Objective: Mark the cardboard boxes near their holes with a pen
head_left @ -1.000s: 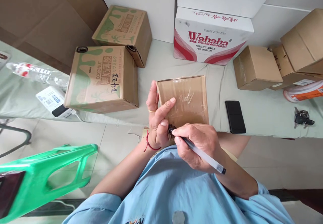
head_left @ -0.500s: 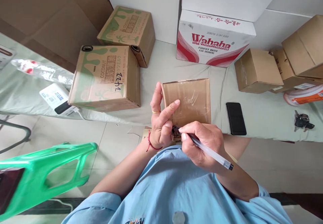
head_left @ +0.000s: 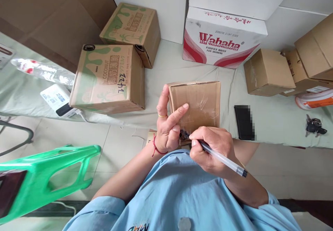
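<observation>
A small brown cardboard box (head_left: 201, 102) lies at the near edge of the table, with clear tape on its top. My left hand (head_left: 170, 126) grips its left side, one finger along the edge and another stretched over the top. In my right hand (head_left: 214, 149) is a pen (head_left: 226, 159) with a clear barrel and black end, held in a writing grip. Its tip meets the box's near left corner, beside a dark inked patch (head_left: 184, 134). The exact tip is partly hidden by my fingers.
Coconut cartons (head_left: 106, 78) stand at left beside a white power bank (head_left: 57, 100) and a plastic bottle (head_left: 44, 72). A Wahaha carton (head_left: 221, 40) is behind. To the right are a phone (head_left: 243, 123), keys (head_left: 315, 125) and brown boxes (head_left: 270, 71). A green stool (head_left: 39, 175) stands lower left.
The view has shifted slightly, so the box and both hands appear a little farther right. The pen stays in my right hand at the same corner, and my left hand keeps its hold.
</observation>
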Demonstrator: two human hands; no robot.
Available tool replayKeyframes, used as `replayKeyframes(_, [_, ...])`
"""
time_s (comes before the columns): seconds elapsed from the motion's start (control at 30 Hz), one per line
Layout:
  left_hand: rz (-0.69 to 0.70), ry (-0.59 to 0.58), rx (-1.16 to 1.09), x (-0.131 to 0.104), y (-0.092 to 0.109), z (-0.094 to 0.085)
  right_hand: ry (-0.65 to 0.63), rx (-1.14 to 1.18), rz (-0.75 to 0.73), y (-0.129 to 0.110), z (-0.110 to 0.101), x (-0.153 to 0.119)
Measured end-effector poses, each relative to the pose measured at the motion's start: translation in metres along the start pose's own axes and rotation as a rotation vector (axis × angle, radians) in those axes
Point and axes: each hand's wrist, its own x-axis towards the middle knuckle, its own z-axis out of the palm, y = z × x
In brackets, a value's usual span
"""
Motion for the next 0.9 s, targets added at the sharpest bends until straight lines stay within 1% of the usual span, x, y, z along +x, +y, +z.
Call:
replayKeyframes(0.1, [-0.003, -0.002, 0.007, 0.001, 0.002, 0.0, -0.011, 0.002, -0.013, 0.0, -0.001, 0.001])
replayKeyframes(0.23, [0.048, 0.008, -0.001, 0.0, 0.002, 0.002, -0.039, 0.0, -0.015, 0.001, -0.003, 0.0])
replayKeyframes(0.3, [0.029, 0.008, 0.021, -0.002, 0.001, 0.003, -0.059, -0.009, -0.022, 0.0, -0.004, 0.0])
replayKeyframes(0.37, [0.026, 0.007, 0.03, -0.003, 0.001, 0.005, -0.079, -0.03, -0.041, 0.0, -0.003, -0.001])
replayKeyframes(0.5, [0.071, 0.007, -0.008, -0.001, 0.004, 0.005, -0.106, -0.041, -0.086, 0.003, -0.001, -0.002])
replayKeyframes(0.6, [0.109, -0.013, 0.021, 0.001, 0.006, 0.001, -0.113, 0.043, -0.111, 0.003, -0.003, -0.004])
replayKeyframes(0.67, [0.14, -0.026, 0.075, 0.0, 0.005, -0.004, -0.08, 0.155, -0.11, 0.002, -0.008, -0.008])
replayKeyframes(0.7, [0.151, -0.031, 0.098, -0.001, 0.004, -0.007, -0.024, 0.203, -0.089, 0.001, -0.012, -0.011])
replayKeyframes(0.73, [0.155, -0.029, 0.112, -0.004, 0.003, -0.01, 0.072, 0.235, -0.05, 0.001, -0.016, -0.014])
replayKeyframes(0.77, [0.156, -0.022, 0.115, -0.007, 0.002, -0.013, 0.21, 0.248, 0.007, 0.002, -0.021, -0.017])
replayKeyframes(0.83, [0.147, 0.021, 0.086, -0.016, 0.0, -0.019, 0.537, 0.224, 0.128, 0.009, -0.031, -0.024])
replayKeyframes(0.87, [0.135, 0.057, 0.059, -0.021, 0.0, -0.023, 0.669, 0.193, 0.181, 0.017, -0.035, -0.027])
replayKeyframes(0.9, [0.113, 0.094, 0.031, -0.026, 0.0, -0.027, 0.746, 0.152, 0.221, 0.026, -0.04, -0.03])
